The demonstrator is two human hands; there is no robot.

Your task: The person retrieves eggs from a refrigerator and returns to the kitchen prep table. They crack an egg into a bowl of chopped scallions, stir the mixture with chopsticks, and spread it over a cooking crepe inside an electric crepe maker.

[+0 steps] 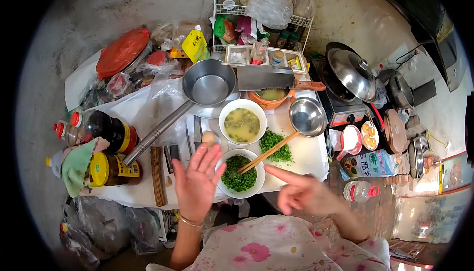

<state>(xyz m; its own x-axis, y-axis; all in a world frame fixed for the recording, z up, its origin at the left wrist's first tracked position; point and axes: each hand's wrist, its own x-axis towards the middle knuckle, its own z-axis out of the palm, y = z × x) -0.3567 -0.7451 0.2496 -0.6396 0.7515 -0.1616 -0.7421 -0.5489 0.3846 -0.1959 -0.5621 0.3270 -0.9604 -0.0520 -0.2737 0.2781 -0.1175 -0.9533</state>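
My left hand (196, 182) is raised palm up with its fingers apart, holding nothing, just left of a white bowl (240, 193) of chopped greens (239, 178). My right hand (307, 192) is to the right of that bowl, its index finger stretched toward the rim and the other fingers curled, with nothing seen in it. Wooden chopsticks (269, 151) rest with their tips in the greens and their other ends by a metal ladle bowl (307, 116). Behind stands a second bowl (242, 121) with yellowish liquid. More chopped greens (282, 153) lie on the white surface. An egg (209, 138) sits beside the bowls.
A cleaver (266, 78) lies across an orange pot (269, 104) at the back. A long-handled saucepan (207, 86) is left of it. Bottles and a jar (111, 169) stand at the left. A stove with a lidded wok (350, 73) is at the right.
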